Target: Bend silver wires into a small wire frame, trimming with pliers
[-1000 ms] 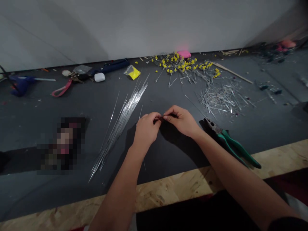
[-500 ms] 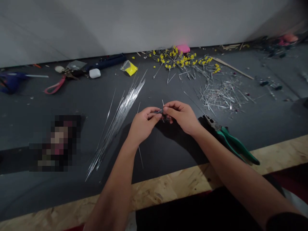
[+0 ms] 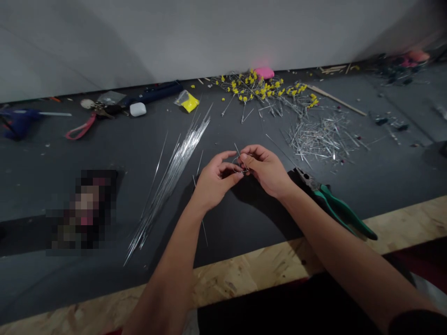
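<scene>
A thin silvery wire, partly bent into a loop, is between my two hands over the dark table. My right hand pinches it between thumb and fingers. My left hand has its thumb and a fingertip closed on the lower part of the loop, its index finger raised above. To the left lies a long bundle of straight wires. Beyond my right hand sits a heap of short wire pieces. Pliers with green handles rest beside my right forearm.
Wires with yellow tips are piled by the wall near a pink lump. A yellow packet, white case, keys with pink strap and blue glue gun lie further left. A wooden edge runs along the front.
My left hand has shifted right, closer to my right hand, and its index finger has lifted. The bent loop of wire shows more clearly between the fingers.
</scene>
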A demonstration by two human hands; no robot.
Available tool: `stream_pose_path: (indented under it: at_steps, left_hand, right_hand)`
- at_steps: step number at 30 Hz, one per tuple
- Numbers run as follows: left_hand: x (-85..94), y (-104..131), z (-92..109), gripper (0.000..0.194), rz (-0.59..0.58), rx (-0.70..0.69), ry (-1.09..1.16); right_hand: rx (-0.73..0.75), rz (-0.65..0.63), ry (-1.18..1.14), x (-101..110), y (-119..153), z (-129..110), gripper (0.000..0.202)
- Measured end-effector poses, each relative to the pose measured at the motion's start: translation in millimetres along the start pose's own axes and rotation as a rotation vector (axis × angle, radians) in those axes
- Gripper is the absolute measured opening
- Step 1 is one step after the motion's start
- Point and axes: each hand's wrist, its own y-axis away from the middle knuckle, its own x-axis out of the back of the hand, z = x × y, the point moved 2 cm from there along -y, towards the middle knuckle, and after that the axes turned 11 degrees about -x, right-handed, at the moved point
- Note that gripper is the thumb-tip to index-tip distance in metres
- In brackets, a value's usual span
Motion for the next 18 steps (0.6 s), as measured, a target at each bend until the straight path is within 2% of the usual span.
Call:
stream_pose_path:
  at_steps: [2,5,10,14,18]
  left_hand:
    - [1.8,0.1,-0.5,0.052,0.018,-0.017,-0.032]
    - [6.4,0.8,-2.0,0.054,0.059,-0.063,-0.195]
    - [11.2,1.5,-1.0,0.055,0.062,-0.085,-0.532]
    - [12.8,-0.2,1.8,0.032,-0.001,-0.08,-0.744]
    - [14.8,-2.3,0.9,0.013,-0.078,-0.115,-0.866]
  right_hand:
    - [0.015,-0.01,0.003,0.2,-0.1,0.4,0.027]
    - [0.065,-0.035,0.103,-0.7,0.9,0.7,0.028]
    - [0.187,-0.022,0.421,-4.4,5.3,0.2,0.012]
    - [0.223,-0.01,0.541,-5.9,6.0,0.4,0.009]
    - [0.239,-0.053,0.595,-6.4,5.1,1.6,0.01]
